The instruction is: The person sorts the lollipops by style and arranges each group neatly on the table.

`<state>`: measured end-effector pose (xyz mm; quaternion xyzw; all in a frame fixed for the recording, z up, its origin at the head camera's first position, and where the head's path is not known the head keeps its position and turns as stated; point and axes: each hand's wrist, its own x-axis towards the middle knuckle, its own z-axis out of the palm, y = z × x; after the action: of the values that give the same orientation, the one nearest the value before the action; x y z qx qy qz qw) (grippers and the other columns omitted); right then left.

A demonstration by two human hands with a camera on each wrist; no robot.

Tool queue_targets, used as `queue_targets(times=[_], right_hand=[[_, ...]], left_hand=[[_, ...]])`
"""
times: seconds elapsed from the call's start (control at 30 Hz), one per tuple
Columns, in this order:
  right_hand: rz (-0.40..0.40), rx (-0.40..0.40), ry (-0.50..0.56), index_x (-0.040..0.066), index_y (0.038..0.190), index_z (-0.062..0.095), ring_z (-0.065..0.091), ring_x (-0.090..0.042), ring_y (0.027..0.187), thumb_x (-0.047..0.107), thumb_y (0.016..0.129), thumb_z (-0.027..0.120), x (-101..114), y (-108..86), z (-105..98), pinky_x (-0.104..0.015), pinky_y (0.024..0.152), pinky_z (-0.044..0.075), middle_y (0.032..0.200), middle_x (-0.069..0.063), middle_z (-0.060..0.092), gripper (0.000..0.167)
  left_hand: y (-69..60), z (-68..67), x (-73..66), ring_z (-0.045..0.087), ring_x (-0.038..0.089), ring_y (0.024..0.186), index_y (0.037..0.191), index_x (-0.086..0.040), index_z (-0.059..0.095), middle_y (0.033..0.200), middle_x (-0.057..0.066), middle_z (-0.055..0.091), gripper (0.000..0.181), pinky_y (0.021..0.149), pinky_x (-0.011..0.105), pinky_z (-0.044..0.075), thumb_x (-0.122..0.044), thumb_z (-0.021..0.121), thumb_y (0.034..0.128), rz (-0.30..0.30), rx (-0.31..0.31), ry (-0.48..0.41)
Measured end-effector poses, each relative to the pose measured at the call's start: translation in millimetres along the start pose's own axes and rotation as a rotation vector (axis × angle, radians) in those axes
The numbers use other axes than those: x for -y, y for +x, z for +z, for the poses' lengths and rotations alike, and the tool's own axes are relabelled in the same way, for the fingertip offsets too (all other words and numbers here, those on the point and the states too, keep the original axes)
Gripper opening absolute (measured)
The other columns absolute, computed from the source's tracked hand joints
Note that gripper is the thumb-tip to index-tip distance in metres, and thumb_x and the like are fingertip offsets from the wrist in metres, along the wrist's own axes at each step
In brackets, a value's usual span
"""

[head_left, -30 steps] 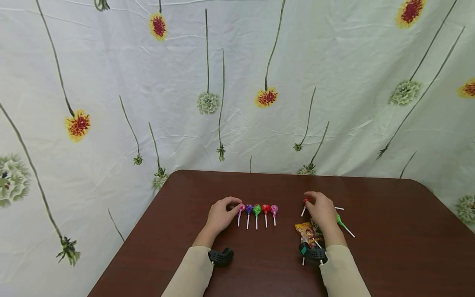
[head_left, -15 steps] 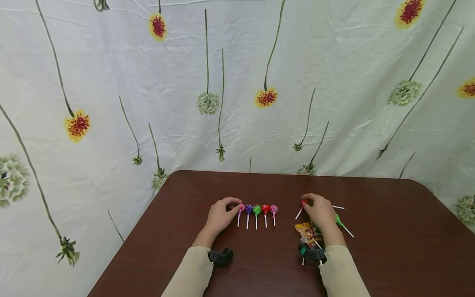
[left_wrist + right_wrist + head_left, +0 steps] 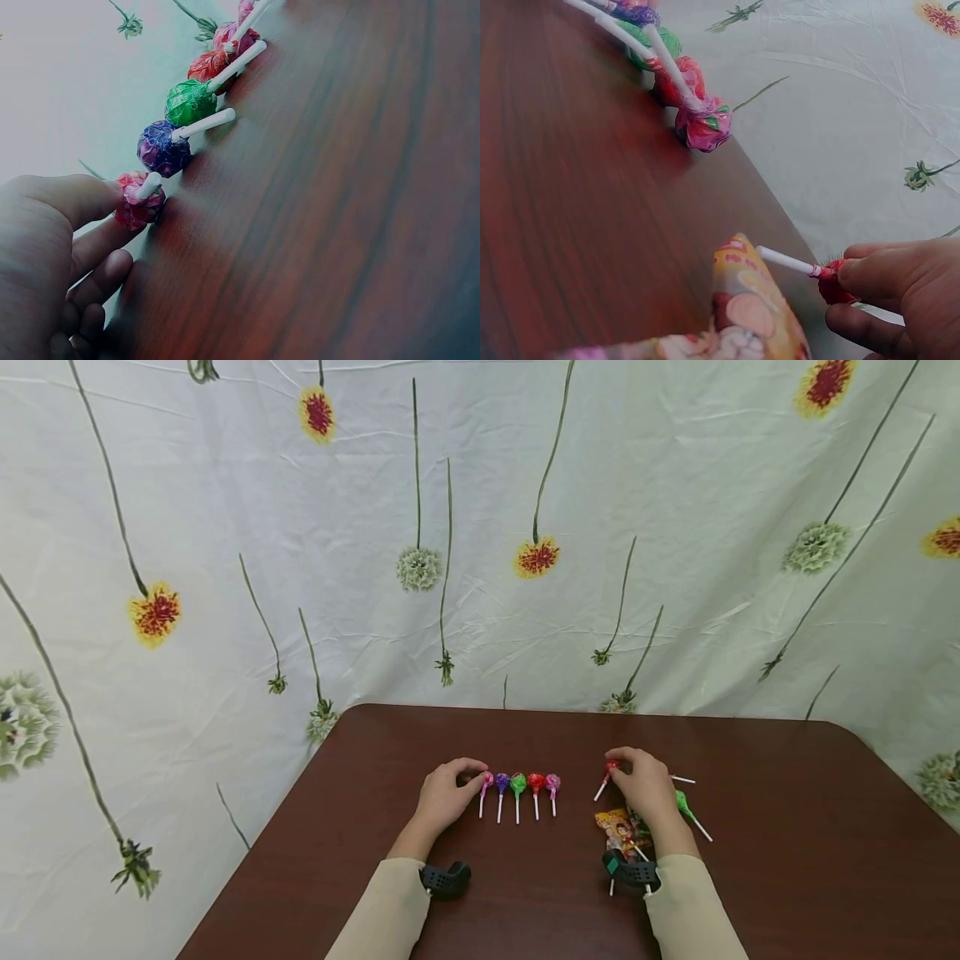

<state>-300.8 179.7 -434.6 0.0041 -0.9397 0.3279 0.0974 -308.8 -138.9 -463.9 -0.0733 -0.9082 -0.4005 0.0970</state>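
In the head view, lollipops stand side by side in a row, sticks toward the person. My left hand pinches the pink lollipop at the row's left end between thumb and index finger. Beside it come a purple lollipop, a green lollipop, a red lollipop and another pink lollipop. Right of the row, my right hand holds a separate red lollipop by its wrapped head, its white stick pointing down and left.
Under the right forearm lies a yellow candy wrapper among several sticks, partly hidden. A loose green lollipop and a white stick lie right of that hand. The brown table ends at a flowered cloth.
My right hand has shifted slightly left with the red lollipop, whose stick has swung from nearly upright to a leftward slant. The left hand and the row stay in place.
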Motion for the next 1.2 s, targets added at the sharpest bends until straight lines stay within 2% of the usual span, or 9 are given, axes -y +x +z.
queue_targets(times=[0.13,0.23,0.47,0.57,0.67,0.87,0.97,1.07,1.2], right_hand=[[-0.018,-0.005,0.032,0.011,0.123,0.069,0.062,-0.034,0.108,0.018,0.097,0.065,2,-0.2,-1,-0.047,0.081,0.050,0.129,-0.018,0.065,0.027],[-0.026,0.007,0.056,0.011,0.125,0.067,0.062,-0.033,0.107,0.018,0.097,0.064,3,0.6,-1,-0.045,0.081,0.051,0.131,-0.018,0.064,0.028],[-0.015,0.073,0.157,0.008,0.125,0.066,0.061,-0.018,0.068,0.015,0.097,0.064,7,2.9,1,-0.030,0.063,0.053,0.128,-0.020,0.063,0.029],[-0.024,0.098,0.172,0.007,0.124,0.066,0.061,-0.014,0.066,0.012,0.096,0.065,8,3.3,3,-0.029,0.063,0.054,0.129,-0.021,0.063,0.029],[-0.048,0.119,0.159,0.009,0.123,0.068,0.061,-0.016,0.068,0.012,0.096,0.065,10,2.9,4,-0.031,0.064,0.053,0.129,-0.020,0.063,0.028],[-0.119,0.141,0.120,0.013,0.119,0.071,0.061,-0.031,0.108,0.014,0.095,0.067,14,2.4,9,-0.048,0.090,0.051,0.131,-0.016,0.065,0.024],[-0.132,0.152,0.127,0.013,0.117,0.071,0.058,-0.034,0.120,0.014,0.095,0.068,15,2.0,11,-0.053,0.098,0.047,0.130,-0.015,0.065,0.023],[-0.141,0.163,0.133,0.013,0.116,0.071,0.059,-0.032,0.116,0.012,0.094,0.068,18,1.7,12,-0.052,0.097,0.048,0.128,-0.013,0.066,0.023],[-0.140,0.176,0.138,0.014,0.116,0.071,0.060,-0.026,0.103,0.011,0.094,0.068,20,1.3,14,-0.044,0.088,0.051,0.126,-0.011,0.067,0.023]], left_hand=[[0.4,0.2,0.3,0.060,0.013,0.089,0.106,-0.025,0.074,0.101,-0.004,0.072,0.014,0.079,0.034,0.047,-0.029,0.070,0.0937,0.007,-0.001,0.001],[0.9,0.5,0.9,0.061,0.013,0.089,0.106,-0.025,0.074,0.101,-0.004,0.073,0.014,0.079,0.034,0.047,-0.029,0.070,0.0936,0.012,-0.005,0.006],[1.4,0.8,1.7,0.062,0.013,0.089,0.107,-0.026,0.074,0.100,-0.005,0.073,0.014,0.080,0.035,0.047,-0.031,0.070,0.0937,0.009,-0.010,0.013],[1.2,0.7,2.3,0.061,0.012,0.089,0.107,-0.027,0.074,0.101,-0.005,0.072,0.015,0.080,0.034,0.047,-0.031,0.069,0.0940,0.008,-0.008,0.016],[0.9,0.4,2.7,0.060,0.012,0.088,0.107,-0.026,0.074,0.101,-0.005,0.072,0.015,0.079,0.034,0.047,-0.030,0.069,0.0940,0.008,-0.005,0.013],[0.6,0.3,2.3,0.059,0.012,0.087,0.107,-0.026,0.074,0.100,-0.004,0.072,0.014,0.077,0.033,0.046,-0.030,0.069,0.0941,0.011,-0.006,0.013],[0.9,0.7,0.9,0.060,0.012,0.087,0.107,-0.025,0.074,0.100,-0.005,0.072,0.014,0.078,0.033,0.046,-0.029,0.070,0.0940,0.013,-0.008,0.015],[0.8,0.8,-0.6,0.061,0.013,0.088,0.107,-0.025,0.074,0.100,-0.004,0.073,0.014,0.079,0.033,0.047,-0.029,0.070,0.0936,0.014,-0.009,0.011],[0.1,0.2,-1.0,0.060,0.013,0.088,0.107,-0.025,0.074,0.100,-0.004,0.073,0.014,0.078,0.033,0.046,-0.029,0.070,0.0936,0.011,-0.007,0.006]])
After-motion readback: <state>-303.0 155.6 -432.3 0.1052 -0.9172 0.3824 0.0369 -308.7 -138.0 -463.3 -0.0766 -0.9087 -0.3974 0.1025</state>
